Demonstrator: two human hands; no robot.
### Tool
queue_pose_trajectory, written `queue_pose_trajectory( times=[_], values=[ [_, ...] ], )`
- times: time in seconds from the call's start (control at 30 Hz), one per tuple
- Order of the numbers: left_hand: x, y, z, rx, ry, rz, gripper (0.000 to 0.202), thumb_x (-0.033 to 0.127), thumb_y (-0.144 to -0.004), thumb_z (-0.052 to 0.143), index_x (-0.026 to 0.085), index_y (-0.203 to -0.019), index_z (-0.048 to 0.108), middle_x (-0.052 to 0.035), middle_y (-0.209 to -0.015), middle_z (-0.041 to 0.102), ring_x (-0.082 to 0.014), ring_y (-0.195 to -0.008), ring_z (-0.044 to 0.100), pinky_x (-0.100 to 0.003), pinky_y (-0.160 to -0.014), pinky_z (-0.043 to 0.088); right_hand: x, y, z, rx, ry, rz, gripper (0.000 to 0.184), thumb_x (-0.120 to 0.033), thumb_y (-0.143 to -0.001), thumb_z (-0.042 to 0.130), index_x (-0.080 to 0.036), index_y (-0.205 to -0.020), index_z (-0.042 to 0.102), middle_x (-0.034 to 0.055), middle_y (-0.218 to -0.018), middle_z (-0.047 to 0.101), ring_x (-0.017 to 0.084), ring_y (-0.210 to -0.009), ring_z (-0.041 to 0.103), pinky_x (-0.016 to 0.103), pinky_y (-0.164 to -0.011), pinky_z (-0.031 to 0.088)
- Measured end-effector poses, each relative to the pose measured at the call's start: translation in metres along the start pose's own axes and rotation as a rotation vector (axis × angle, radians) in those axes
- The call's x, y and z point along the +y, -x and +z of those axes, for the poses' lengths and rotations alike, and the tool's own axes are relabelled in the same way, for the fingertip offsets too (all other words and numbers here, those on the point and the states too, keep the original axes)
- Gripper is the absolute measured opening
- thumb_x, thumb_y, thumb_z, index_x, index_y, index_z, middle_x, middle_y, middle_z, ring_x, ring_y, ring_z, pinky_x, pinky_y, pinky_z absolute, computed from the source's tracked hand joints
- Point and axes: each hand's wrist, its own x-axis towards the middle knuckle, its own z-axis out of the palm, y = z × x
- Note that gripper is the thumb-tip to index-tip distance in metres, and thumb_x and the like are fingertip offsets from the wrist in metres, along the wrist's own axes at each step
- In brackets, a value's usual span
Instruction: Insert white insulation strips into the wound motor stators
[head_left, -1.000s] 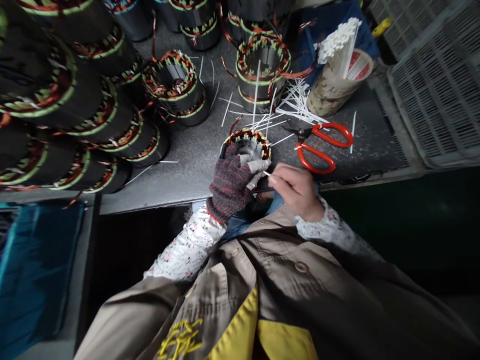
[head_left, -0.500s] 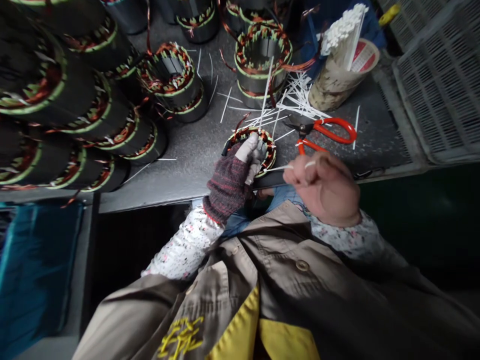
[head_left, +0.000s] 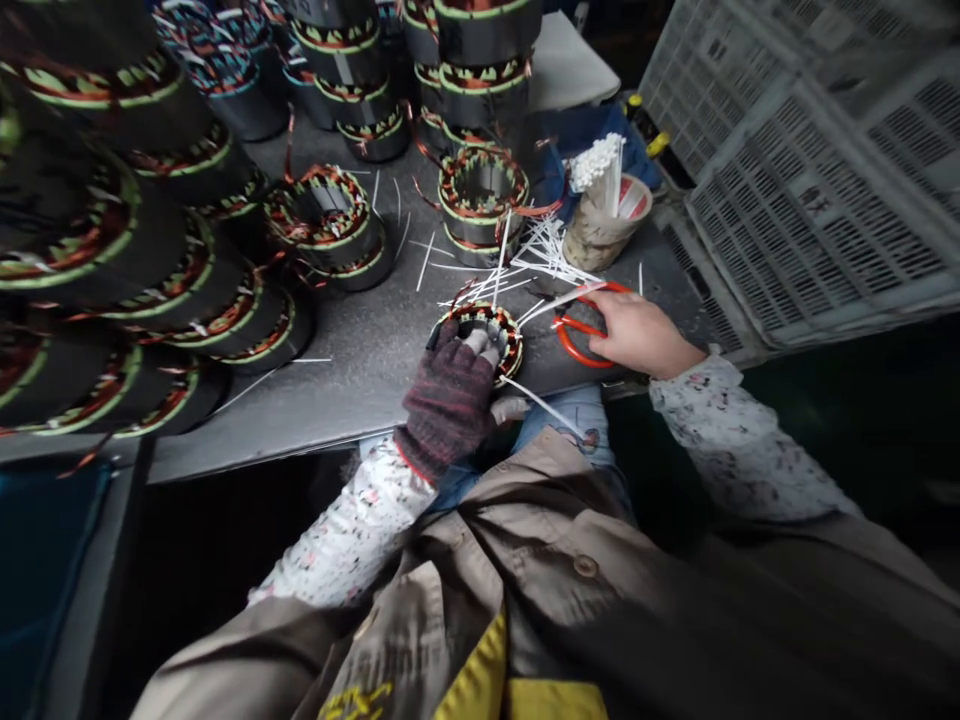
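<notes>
The red-handled scissors (head_left: 574, 354) are now being touched by the right hand (head_left: 641, 332); the released white strip (head_left: 541, 403) is being left jutting free.

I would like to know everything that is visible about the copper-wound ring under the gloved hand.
The copper-wound ring is at the near edge of the table, opening upward, and held by the gloved left hand, which covers part of the opening. Orange-brown windings, coppery in look, alternate with pale green pieces around the top. A white strip sticks out from its near right side. Its outer wall is mostly hidden.
</notes>
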Motion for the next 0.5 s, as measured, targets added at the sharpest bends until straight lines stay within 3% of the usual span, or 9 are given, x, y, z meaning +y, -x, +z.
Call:
queue_pose_trajectory(
  times=[0.07,0.17,0.3,0.4,0.5],
  values=[
    [0.000,-0.003,0.002,-0.068,-0.145,0.011,0.055,0.067,-0.087,0.061,0.015,-0.102,0.070,-0.0133,-0.096,0.074,-0.0325,-0.099,0.071,-0.064,-0.111,0.048,0.004,-0.006,-0.006,-0.114,0.154,0.020,0.068,-0.009,-0.075,0.058,-0.009,-0.144,0.055,0.0235,-0.127,0.068,0.039,-0.112,0.066,0.051,-0.096,0.053],
    [-0.004,-0.003,-0.002,-0.126,-0.209,0.043,0.047,0.063,-0.089,0.061,0.017,-0.085,0.070,-0.0096,-0.076,0.068,-0.0303,-0.088,0.071,-0.061,-0.111,0.050,-0.003,-0.009,-0.010,-0.144,0.274,0.015,0.070,-0.011,-0.078,0.057,-0.012,-0.148,0.052,0.0231,-0.118,0.071,0.037,-0.100,0.069,0.045,-0.084,0.053],
    [-0.016,0.000,-0.015,-0.189,-0.179,0.119,0.043,0.058,-0.092,0.060,0.017,-0.082,0.069,-0.0094,-0.079,0.068,-0.0295,-0.094,0.070,-0.056,-0.114,0.048,-0.018,-0.001,-0.008,-0.052,0.166,-0.111,0.056,-0.024,-0.083,0.057,-0.016,-0.138,0.060,0.0153,-0.109,0.074,0.031,-0.098,0.067,0.040,-0.086,0.051],
    [-0.022,0.003,-0.019,-0.224,-0.168,0.135,0.045,0.059,-0.092,0.058,0.017,-0.083,0.070,-0.0093,-0.080,0.068,-0.0286,-0.094,0.069,-0.055,-0.117,0.045,-0.040,0.003,-0.002,0.027,0.076,-0.218,0.053,-0.036,-0.085,0.057,-0.013,-0.131,0.064,0.0169,-0.113,0.073,0.032,-0.106,0.064,0.041,-0.092,0.049],
    [-0.022,0.002,-0.021,-0.266,-0.158,0.104,0.043,0.056,-0.094,0.056,0.017,-0.082,0.070,-0.0091,-0.078,0.068,-0.0280,-0.096,0.069,-0.055,-0.118,0.042,-0.058,0.001,0.002,-0.014,0.151,-0.200,0.055,-0.042,-0.088,0.053,-0.012,-0.133,0.064,0.0181,-0.110,0.075,0.034,-0.104,0.065,0.041,-0.087,0.047]
  ],
)
